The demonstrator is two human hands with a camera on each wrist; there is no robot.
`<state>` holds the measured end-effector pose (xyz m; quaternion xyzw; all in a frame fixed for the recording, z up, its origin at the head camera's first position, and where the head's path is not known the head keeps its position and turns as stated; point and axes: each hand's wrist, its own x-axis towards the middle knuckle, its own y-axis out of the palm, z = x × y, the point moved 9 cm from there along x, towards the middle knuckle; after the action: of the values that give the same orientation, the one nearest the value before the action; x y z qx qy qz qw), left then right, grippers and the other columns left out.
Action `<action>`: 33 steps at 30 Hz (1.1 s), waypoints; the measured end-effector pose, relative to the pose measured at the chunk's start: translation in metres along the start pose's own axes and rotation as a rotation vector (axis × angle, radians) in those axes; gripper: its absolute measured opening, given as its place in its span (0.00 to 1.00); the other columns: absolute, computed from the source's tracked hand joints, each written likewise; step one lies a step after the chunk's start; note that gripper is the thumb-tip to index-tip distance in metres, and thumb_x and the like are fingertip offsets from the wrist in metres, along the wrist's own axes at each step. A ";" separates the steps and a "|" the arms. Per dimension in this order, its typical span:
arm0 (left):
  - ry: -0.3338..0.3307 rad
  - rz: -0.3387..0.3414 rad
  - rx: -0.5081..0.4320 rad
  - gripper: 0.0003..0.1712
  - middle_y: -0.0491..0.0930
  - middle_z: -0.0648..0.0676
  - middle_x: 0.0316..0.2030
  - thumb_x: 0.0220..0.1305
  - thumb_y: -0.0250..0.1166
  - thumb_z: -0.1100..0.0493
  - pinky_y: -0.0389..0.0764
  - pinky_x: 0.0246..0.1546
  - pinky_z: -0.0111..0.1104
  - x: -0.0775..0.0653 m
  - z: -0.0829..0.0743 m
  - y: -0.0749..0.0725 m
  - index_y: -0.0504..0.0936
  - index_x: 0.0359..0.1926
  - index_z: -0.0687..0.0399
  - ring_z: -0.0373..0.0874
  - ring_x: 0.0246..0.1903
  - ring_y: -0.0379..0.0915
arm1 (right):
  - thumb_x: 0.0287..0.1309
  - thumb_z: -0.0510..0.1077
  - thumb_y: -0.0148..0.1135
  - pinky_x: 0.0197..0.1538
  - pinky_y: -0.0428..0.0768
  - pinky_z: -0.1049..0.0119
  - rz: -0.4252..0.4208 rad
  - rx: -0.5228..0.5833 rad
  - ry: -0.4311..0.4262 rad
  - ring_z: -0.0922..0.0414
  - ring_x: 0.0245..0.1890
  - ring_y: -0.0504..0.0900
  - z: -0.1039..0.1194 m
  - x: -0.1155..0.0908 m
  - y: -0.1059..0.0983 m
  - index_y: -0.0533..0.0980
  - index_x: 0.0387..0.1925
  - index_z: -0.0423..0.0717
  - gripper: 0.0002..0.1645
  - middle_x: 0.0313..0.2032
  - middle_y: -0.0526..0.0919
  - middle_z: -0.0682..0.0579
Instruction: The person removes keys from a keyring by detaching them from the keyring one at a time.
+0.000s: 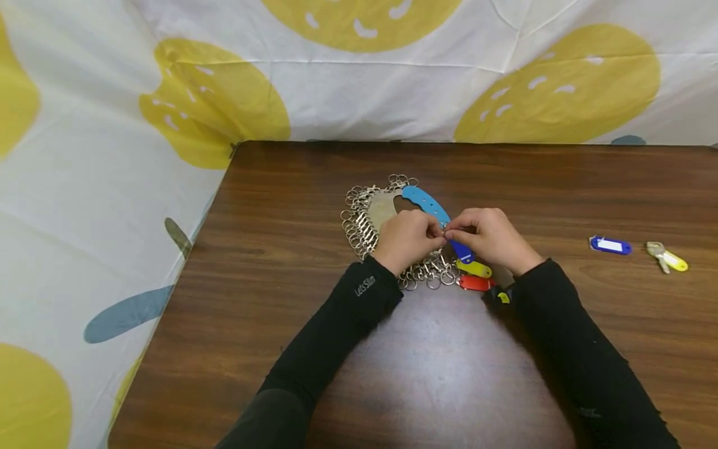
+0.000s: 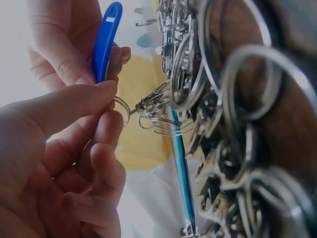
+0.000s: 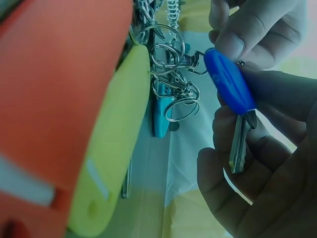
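A large key holder, with a metal plate (image 1: 382, 207), a light blue handle (image 1: 426, 202) and many metal clips with split rings (image 1: 363, 231), lies mid-table. Over its right side my left hand (image 1: 408, 240) pinches a split ring (image 2: 122, 110) between thumb and forefinger. That ring meets a clip (image 2: 153, 98) of the holder. Fingertips close to the left ones, my right hand (image 1: 493, 237) pinches a dark blue key tag (image 3: 230, 82), from which a key (image 3: 238, 144) hangs. My fingers partly hide where tag and ring join.
Beside the holder's lower right lie a yellow tag (image 1: 474, 269) and a red tag (image 1: 475, 284), near the right sleeve. Further right on the wooden table (image 1: 269, 218) are another blue tag (image 1: 610, 245) and a key with a yellow tag (image 1: 667, 257). A patterned cloth (image 1: 359, 93) hangs behind.
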<state>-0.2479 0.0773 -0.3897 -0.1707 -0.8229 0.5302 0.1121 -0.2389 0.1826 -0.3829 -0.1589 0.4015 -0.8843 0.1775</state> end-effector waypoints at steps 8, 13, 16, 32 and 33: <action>0.075 0.010 0.023 0.07 0.81 0.41 0.26 0.59 0.66 0.48 0.70 0.24 0.29 -0.001 -0.007 0.001 0.82 0.26 0.41 0.34 0.26 0.74 | 0.59 0.40 0.62 0.34 0.75 0.70 0.004 -0.002 0.024 0.56 0.31 0.78 -0.003 0.000 0.001 0.84 0.38 0.41 0.09 0.34 0.86 0.46; 0.074 0.011 0.009 0.07 0.82 0.40 0.28 0.60 0.66 0.48 0.70 0.25 0.29 -0.001 -0.007 0.000 0.83 0.28 0.40 0.34 0.26 0.74 | 0.60 0.39 0.61 0.36 0.76 0.69 0.001 -0.008 0.037 0.55 0.32 0.79 -0.004 -0.001 0.000 0.84 0.39 0.41 0.09 0.35 0.86 0.45; 0.072 0.011 -0.013 0.08 0.82 0.40 0.28 0.61 0.64 0.45 0.71 0.24 0.28 -0.001 -0.006 0.000 0.84 0.30 0.39 0.34 0.26 0.74 | 0.60 0.39 0.61 0.35 0.76 0.70 -0.008 -0.011 0.038 0.55 0.31 0.78 -0.004 -0.002 -0.001 0.83 0.39 0.40 0.09 0.35 0.86 0.45; 0.070 0.041 -0.036 0.05 0.81 0.41 0.27 0.59 0.66 0.50 0.71 0.25 0.29 -0.002 -0.008 -0.002 0.82 0.28 0.42 0.35 0.26 0.74 | 0.62 0.41 0.59 0.40 0.78 0.60 -0.008 0.004 0.130 0.50 0.36 0.80 -0.013 -0.003 0.000 0.83 0.40 0.40 0.11 0.37 0.86 0.42; 0.070 0.045 -0.039 0.05 0.81 0.41 0.27 0.59 0.65 0.50 0.71 0.25 0.29 -0.001 -0.008 -0.001 0.82 0.28 0.42 0.35 0.26 0.74 | 0.63 0.42 0.59 0.40 0.78 0.60 -0.012 -0.007 0.153 0.50 0.36 0.80 -0.016 -0.004 -0.002 0.83 0.40 0.40 0.12 0.37 0.86 0.42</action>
<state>-0.2438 0.0829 -0.3856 -0.2097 -0.8247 0.5100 0.1257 -0.2426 0.1962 -0.3926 -0.0940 0.4161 -0.8935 0.1403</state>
